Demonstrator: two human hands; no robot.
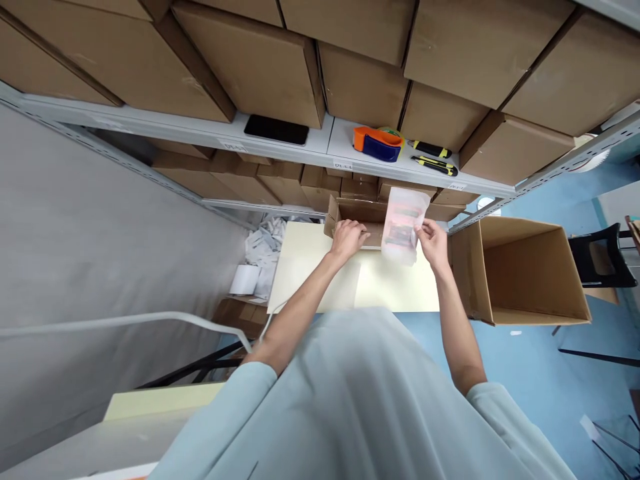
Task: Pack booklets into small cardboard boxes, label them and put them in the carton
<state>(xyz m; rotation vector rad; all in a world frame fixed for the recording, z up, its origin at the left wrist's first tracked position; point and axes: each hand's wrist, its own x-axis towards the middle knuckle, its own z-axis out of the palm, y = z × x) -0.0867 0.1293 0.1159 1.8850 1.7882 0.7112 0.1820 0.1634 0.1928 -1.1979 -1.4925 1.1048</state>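
My right hand [433, 244] pinches the right edge of a whitish, see-through bubble-wrap packet [404, 227] with reddish and dark shapes inside. The packet hangs upright over the right end of a small open cardboard box [367, 212]. At the box's near left side, my left hand [350, 239] has its fingers curled over the near wall, gripping it. The box sits on a pale yellow tabletop [320, 267]; the packet hides part of its inside.
Above the table, a grey shelf [285, 148] carries brown cartons, a black phone [277, 129], an orange and blue tape dispenser [376, 144] and box cutters [434, 165]. To the right stands a large open carton [535, 273]. Crumpled paper [265, 243] and a white roll [245, 279] lie left.
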